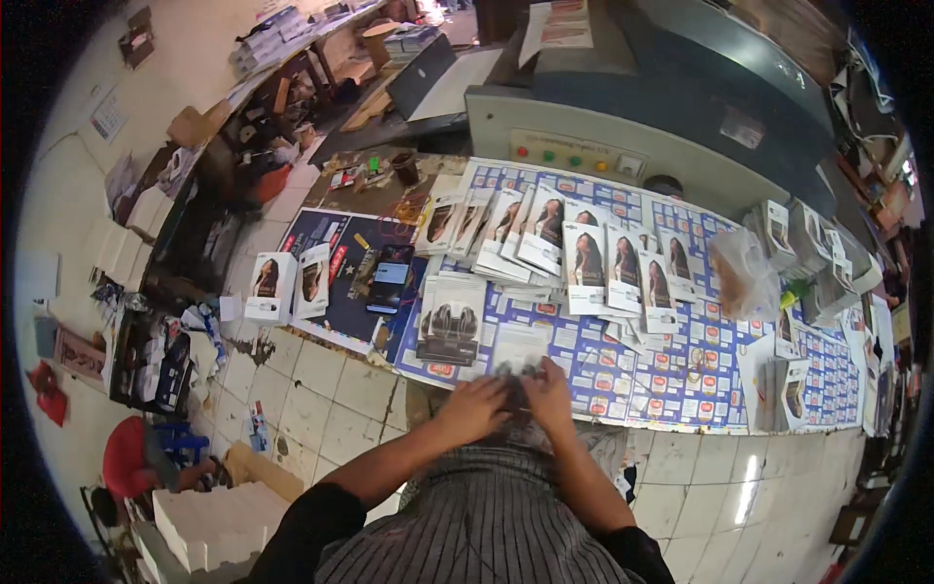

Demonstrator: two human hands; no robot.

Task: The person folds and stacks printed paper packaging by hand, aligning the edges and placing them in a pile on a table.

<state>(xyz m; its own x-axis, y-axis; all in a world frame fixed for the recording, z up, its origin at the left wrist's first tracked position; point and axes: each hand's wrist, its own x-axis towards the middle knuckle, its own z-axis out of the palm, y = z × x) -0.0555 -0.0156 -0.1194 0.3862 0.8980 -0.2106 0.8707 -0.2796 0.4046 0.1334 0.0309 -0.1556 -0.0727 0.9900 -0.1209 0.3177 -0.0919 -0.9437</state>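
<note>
At the table's near edge, my left hand (pixel 477 404) and my right hand (pixel 547 391) are close together. Both have their fingers closed on the lower end of a pale printed carton (pixel 520 346), which is blurred. Whether it is flat or folded up is hard to make out. Just left of it lies a stack of flat printed cartons (pixel 450 321) with a dark headphone picture. Beyond my hands, many white cartons (pixel 586 263) with a long-haired person's picture lie in overlapping piles.
Left of the stack are a phone (pixel 389 279) and two upright white cartons (pixel 269 284). A clear plastic bag (pixel 744 274) and bundled cartons (pixel 812 238) stand at the right. A grey machine (pixel 584 136) with coloured buttons borders the far side. Another person (pixel 131 457) sits low at the left.
</note>
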